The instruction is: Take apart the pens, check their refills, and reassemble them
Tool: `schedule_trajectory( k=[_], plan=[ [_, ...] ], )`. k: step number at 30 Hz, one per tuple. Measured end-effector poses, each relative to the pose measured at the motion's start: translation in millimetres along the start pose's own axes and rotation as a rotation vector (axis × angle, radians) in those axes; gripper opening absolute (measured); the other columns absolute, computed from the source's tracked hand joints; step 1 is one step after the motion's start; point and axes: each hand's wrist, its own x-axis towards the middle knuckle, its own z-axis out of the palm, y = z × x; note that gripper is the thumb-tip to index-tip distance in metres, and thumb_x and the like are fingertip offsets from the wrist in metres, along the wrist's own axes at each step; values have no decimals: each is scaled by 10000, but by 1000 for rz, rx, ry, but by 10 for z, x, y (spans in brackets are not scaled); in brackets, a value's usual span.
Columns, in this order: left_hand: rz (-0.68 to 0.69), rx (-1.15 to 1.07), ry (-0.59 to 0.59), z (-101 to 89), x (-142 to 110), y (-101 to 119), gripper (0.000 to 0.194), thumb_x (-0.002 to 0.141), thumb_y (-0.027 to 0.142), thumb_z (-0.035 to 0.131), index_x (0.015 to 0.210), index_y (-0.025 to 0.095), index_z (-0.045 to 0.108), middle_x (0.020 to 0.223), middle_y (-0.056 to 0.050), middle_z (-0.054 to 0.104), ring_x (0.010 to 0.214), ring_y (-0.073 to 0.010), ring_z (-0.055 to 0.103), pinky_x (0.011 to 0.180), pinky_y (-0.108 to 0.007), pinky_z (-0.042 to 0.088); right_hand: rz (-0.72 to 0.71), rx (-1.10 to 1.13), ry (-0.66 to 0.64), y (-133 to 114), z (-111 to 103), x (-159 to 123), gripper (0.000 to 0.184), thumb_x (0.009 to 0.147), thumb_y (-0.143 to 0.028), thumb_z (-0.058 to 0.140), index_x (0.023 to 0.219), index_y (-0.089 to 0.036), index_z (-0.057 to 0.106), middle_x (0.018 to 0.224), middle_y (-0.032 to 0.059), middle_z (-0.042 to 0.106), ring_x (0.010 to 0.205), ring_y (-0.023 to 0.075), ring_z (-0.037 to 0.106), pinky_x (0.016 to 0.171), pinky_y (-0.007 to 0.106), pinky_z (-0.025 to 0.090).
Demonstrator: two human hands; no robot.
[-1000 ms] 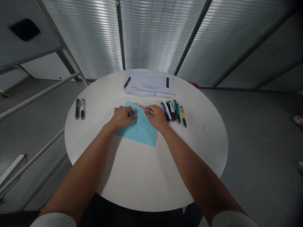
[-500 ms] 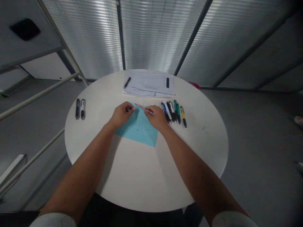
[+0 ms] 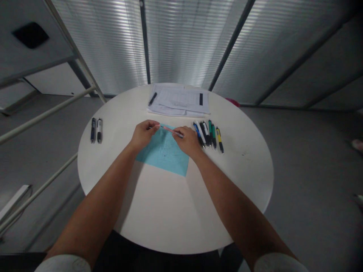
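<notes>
A light blue sheet of paper (image 3: pixel 166 155) lies in the middle of a round white table (image 3: pixel 159 211). My right hand (image 3: pixel 188 141) rests on its right part, closed around a thin pink pen (image 3: pixel 171 130) that points up and to the left. My left hand (image 3: pixel 143 134) sits at the sheet's far left corner, fingers pinched at the pen's far tip. Whether those fingers hold a cap or only touch the tip is too small to tell.
Several pens (image 3: pixel 208 134) lie in a row right of my right hand. Two dark pens (image 3: pixel 95 130) lie near the table's left edge. A stack of white printed papers (image 3: pixel 181 101) with a black pen (image 3: pixel 152 99) sits at the far side. Metal rails (image 3: pixel 45 113) stand to the left.
My left hand has slid from the middle of the blue sheet up to the pen's far tip. My right hand and the pen have barely moved.
</notes>
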Motion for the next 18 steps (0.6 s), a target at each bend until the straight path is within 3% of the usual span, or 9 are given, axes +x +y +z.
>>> schedule_trajectory(
  k=[18],
  plan=[
    [45,134,-98,10,-43,23,187,785,333,682,844,157,708,660,-16,604,608,-124,506,586,-257,371,-2,-68,21,-34,-13,-13,178,897,-297,603,1007,-286,743,1008,40,701,999,251,552,888,399,317]
  ],
)
